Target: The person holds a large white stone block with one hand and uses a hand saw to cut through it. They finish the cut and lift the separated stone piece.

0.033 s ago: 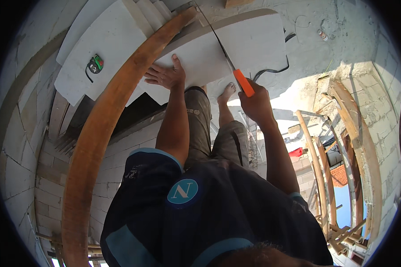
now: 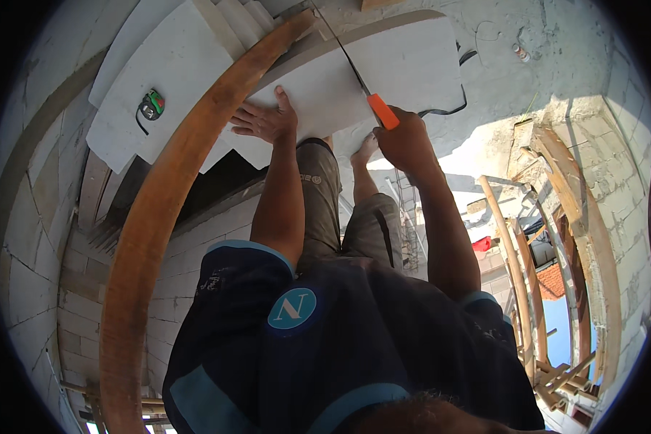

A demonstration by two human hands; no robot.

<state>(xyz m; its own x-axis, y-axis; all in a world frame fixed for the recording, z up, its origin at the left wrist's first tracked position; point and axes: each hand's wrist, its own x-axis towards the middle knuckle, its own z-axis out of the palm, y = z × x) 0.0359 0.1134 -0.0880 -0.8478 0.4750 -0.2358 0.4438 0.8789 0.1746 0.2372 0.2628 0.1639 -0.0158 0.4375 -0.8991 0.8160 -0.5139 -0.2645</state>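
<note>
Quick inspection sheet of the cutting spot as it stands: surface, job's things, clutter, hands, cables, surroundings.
Surface: white board lying flat over the grey slab.
Job's things: handsaw with orange handle, blade laid across the board; curved wooden beam running alongside.
Clutter: green tape measure on a second white board; small can on the slab.
Hands: left hand pressed flat on the board; right hand closed on the saw handle.
Cables: black cord at the board's right edge.
Surroundings: block walls, wooden scaffold poles below; a bare foot at the board's edge.
</note>
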